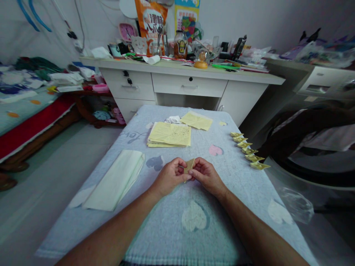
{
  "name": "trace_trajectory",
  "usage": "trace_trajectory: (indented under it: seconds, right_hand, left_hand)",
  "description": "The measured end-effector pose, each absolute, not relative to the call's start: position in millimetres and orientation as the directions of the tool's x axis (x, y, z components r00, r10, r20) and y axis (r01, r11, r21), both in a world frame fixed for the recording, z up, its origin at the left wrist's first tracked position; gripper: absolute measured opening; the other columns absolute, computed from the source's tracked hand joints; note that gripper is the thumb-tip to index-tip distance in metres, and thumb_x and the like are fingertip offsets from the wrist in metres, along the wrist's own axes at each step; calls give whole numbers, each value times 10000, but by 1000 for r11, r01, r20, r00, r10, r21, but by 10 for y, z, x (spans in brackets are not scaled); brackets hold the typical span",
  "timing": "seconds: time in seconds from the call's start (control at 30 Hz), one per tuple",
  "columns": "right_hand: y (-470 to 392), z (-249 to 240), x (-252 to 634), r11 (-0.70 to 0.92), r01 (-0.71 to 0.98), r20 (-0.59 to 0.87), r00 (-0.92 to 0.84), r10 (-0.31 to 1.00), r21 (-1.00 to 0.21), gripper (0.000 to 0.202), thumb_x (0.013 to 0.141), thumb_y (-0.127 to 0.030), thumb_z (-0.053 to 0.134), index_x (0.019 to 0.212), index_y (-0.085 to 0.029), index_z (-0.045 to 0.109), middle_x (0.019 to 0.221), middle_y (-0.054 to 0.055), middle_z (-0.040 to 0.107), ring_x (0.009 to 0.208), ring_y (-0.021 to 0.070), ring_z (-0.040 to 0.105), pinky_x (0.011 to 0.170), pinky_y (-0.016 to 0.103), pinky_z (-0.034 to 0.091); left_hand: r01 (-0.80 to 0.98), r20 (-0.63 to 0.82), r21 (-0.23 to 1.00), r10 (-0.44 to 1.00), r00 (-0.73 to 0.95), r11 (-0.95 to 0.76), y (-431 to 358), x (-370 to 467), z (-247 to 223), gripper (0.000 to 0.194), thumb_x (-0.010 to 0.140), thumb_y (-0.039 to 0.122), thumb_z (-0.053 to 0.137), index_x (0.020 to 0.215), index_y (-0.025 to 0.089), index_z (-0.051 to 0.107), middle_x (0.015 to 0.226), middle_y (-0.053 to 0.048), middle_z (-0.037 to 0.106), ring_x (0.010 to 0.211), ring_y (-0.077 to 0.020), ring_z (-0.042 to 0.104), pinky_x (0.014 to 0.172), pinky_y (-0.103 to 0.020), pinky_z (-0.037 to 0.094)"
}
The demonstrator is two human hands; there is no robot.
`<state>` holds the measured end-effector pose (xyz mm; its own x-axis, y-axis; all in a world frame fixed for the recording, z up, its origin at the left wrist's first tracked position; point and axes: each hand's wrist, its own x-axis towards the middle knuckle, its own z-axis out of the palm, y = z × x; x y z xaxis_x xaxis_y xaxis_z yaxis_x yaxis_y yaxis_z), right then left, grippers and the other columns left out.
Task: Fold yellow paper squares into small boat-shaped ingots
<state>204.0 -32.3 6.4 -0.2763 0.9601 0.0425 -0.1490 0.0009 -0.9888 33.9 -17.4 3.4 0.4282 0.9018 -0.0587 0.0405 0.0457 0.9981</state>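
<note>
One long, pale folded bundle [115, 181] lay on the left of the blue cloth [166, 225], and a pile of yellow papers [169, 134] came next, farther back. Then the left hand [172, 175] pinched one side of a small folded paper [189, 166] over the cloth's middle, and the right hand [206, 175] pinched its other side. Six little yellow paper boats [249, 151] sat in a row by the right edge.

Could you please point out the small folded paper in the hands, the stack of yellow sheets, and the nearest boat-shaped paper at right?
Small folded paper [189, 165]: head view, its visible face.
Stack of yellow sheets [170, 134]: head view, its top sheet.
Nearest boat-shaped paper [259, 166]: head view, its side.
</note>
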Motion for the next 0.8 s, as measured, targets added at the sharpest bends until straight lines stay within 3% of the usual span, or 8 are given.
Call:
trace_trajectory:
  seconds: [0.37,0.67,0.8]
  right_hand:
    - [-327,56,2045,37,-145,77,-276,958,-989,266,784,-396,696,822,-198,524,741,-19,556,612,93,514,559,222,433]
    - [-312,49,2041,45,-121,74,-242,968,-992,295,773,-437,691,807,-200,519,684,-22,552,594,103,515,541,228,429]
    - [-314,33,2057,99,-66,110,-186,976,-993,249,804,-405,658,893,-215,523,720,-22,540,586,101,490,534,222,412]
  left_hand:
    - [-38,-108,989,886,451,141,-182,352,73,332,707,212,704,943,179,472,775,8,657,677,-125,651,617,-224,456]
    - [-103,-82,985,900,429,139,-168,348,82,347,697,251,729,937,173,492,862,-13,650,713,-122,643,621,-219,476]
    - [-129,-47,986,920,388,105,-159,359,81,307,698,206,703,937,169,514,892,-14,639,727,-109,625,655,-217,483]
